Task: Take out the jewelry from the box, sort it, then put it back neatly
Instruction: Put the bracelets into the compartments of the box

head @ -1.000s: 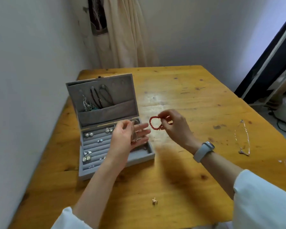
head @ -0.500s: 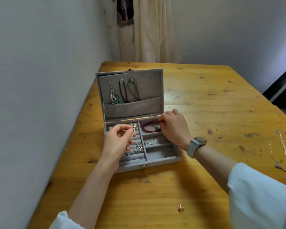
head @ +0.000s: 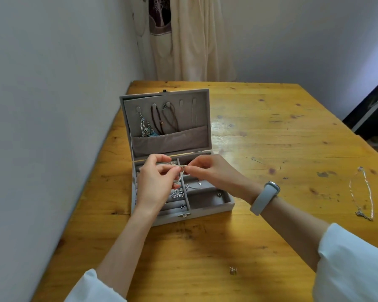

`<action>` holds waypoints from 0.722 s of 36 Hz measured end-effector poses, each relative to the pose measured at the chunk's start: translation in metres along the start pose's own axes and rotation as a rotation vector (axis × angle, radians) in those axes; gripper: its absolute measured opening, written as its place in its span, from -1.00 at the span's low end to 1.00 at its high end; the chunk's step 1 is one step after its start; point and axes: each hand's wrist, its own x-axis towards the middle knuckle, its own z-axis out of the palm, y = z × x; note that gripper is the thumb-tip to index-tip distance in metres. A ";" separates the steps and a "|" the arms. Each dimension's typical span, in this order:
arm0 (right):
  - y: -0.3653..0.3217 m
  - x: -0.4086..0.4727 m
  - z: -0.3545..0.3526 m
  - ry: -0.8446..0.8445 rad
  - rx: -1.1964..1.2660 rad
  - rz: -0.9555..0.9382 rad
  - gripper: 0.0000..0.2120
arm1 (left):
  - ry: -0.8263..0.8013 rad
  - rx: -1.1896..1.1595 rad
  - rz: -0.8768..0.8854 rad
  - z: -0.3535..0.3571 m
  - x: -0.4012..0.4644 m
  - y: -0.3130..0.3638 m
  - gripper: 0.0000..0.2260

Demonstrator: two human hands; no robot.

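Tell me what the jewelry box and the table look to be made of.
Jewelry box: grey matte velvet or suede-like fabric, judging by its soft, non-reflective surface; small brass-coloured metal clasp. Table: varnished pine-like wood, with yellow grain, dark knots and a glossy sheen.

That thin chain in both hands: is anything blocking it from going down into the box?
Nothing visible. The left hand and right hand pinch the chain directly above the open box, lid up.

Both hands (head: 156, 182) (head: 214, 172) pinch chain (head: 180, 174) over open box (head: 207, 207).
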 end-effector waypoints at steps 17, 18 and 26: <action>0.030 0.030 -0.012 0.434 0.043 0.112 -0.97 | 0.006 0.541 0.185 0.039 0.038 -0.011 -0.97; 0.034 0.031 -0.011 0.444 -0.024 0.087 -0.97 | 0.016 0.611 0.196 0.042 0.041 -0.015 -0.96; 0.049 0.032 -0.010 0.375 -0.459 -0.159 -0.89 | 0.041 0.892 0.326 0.045 0.044 -0.023 -0.86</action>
